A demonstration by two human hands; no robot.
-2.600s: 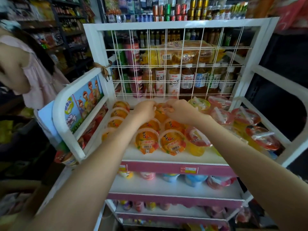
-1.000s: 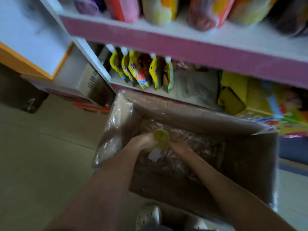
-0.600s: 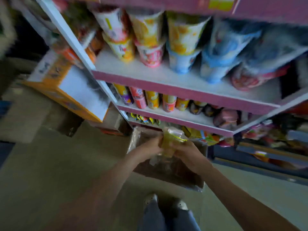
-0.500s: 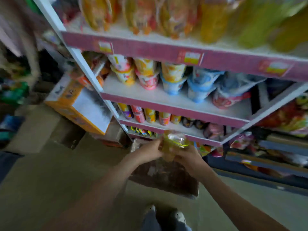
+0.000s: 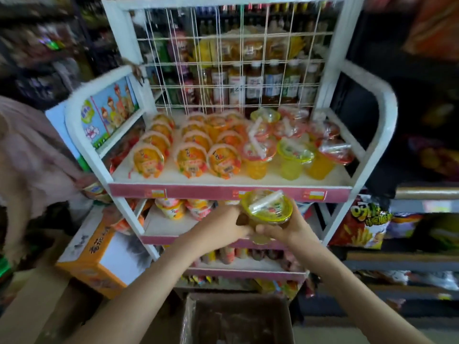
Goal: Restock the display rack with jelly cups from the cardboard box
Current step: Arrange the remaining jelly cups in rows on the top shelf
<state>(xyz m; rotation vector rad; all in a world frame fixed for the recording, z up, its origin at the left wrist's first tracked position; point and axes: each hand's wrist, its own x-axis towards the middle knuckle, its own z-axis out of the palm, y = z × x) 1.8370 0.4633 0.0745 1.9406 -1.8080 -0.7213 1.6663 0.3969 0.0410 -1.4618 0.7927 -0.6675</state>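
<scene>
Shop aisle, dim, with stocked shelving on every side. A white display rack [image 5: 198,191] with pink shelf edges stood directly beyond your hands. Your left hand [image 5: 221,227] and right hand [image 5: 289,230] were brought together in front of the rack, just below its top shelf edge. Both were curled round one jelly cup [image 5: 267,207], a clear cup of yellow jelly with a yellow-rimmed lid and a white spoon on top. The left hand gripped the cup from its left side; the right hand held its base and right side.

Above your hands, the top shelf carried rows of orange-lidded cups [image 5: 191,157] toward the left and red-lidded cups [image 5: 258,150] toward the right. Behind them a wire grid [image 5: 223,58] backed the rack, with bottles [image 5: 253,83] beyond it. Below your forearms sat the open cardboard box [image 5: 238,319] — its inside too dark to make out. Left of your left arm lay an orange carton [image 5: 99,256] — and farther left, a person in a pink garment [image 5: 32,155]. A red snack bag [image 5: 360,224] showed right of your right hand.
</scene>
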